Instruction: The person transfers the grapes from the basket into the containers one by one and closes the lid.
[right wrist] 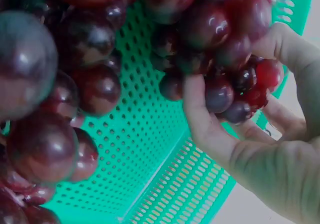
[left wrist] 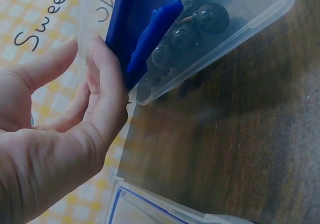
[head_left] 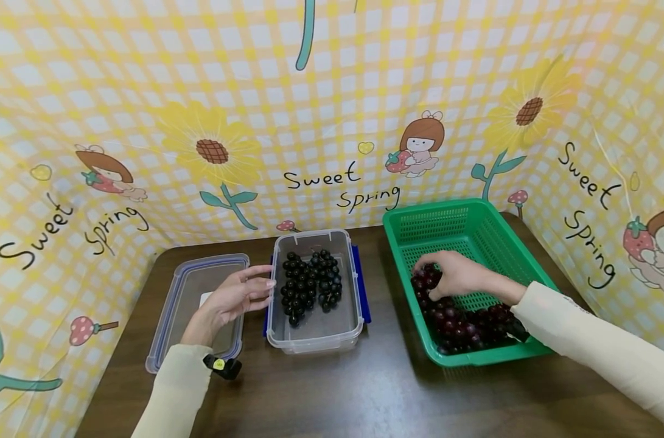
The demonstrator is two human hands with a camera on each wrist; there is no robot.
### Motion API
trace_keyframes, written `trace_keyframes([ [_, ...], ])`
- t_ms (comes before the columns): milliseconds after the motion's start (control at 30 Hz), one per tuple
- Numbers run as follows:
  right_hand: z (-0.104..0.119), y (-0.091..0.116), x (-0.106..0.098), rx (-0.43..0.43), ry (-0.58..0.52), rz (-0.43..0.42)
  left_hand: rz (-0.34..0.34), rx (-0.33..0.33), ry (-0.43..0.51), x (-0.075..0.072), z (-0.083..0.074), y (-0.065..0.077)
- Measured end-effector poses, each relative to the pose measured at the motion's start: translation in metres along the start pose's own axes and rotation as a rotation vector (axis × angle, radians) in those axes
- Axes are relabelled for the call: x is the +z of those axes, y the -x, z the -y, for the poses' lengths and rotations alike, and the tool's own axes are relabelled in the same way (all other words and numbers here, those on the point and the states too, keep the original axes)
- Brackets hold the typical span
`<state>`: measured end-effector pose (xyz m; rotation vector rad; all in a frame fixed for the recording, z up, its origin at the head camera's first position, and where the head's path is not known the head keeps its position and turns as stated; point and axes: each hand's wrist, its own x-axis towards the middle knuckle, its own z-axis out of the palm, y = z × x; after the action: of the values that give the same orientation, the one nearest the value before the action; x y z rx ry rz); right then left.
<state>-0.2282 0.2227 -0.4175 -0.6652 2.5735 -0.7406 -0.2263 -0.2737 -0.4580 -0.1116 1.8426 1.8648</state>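
Note:
My right hand [head_left: 457,277] reaches into the green basket [head_left: 468,360] and grips a bunch of dark red grapes [right wrist: 215,39], fingers and thumb curled round its end. More red grapes [head_left: 498,319] lie in the basket's near part, under the wrist. At the left side of a clear plastic box [head_left: 321,340], my left hand [head_left: 235,298] has its fingertips at the wall, beside a blue latch flap [left wrist: 137,34]. Its fingers are loosely bent and hold nothing. Two bunches of black grapes [head_left: 299,289] lie inside this box, which has no lid on.
The clear lid [head_left: 170,316] with a blue-grey seal lies flat on the brown table [head_left: 310,395], left of the box and partly under my left hand. Another blue flap [head_left: 361,283] hangs on the box's right side. A yellow checked cloth [head_left: 321,109] rises behind everything.

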Motion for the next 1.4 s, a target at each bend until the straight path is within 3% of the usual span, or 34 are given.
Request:
trace_keyframes([
  [200, -0.005, 0.005, -0.013, 0.07, -0.114, -0.012, 0.003, -0.002, 0.003, 0.0, 0.0, 0.001],
  [433, -0.01, -0.001, -0.011, 0.032, -0.095, 0.046, 0.007, 0.002, 0.0, 0.001, 0.001, 0.0],
  [800, -0.012, -0.01, -0.009, 0.068, -0.04, 0.156, 0.01, 0.001, 0.008, 0.0, 0.001, -0.002],
  [967, -0.016, -0.016, -0.003, 0.085, -0.109, 0.191, -0.003, -0.001, 0.005, 0.001, 0.001, -0.001],
  [1067, -0.018, -0.018, 0.001, 0.096, -0.145, 0.191, -0.003, -0.002, 0.011, 0.001, 0.002, -0.001],
  [1400, -0.019, -0.018, 0.008, 0.017, -0.069, 0.152, 0.003, 0.01, 0.019, -0.001, 0.003, -0.001],
])
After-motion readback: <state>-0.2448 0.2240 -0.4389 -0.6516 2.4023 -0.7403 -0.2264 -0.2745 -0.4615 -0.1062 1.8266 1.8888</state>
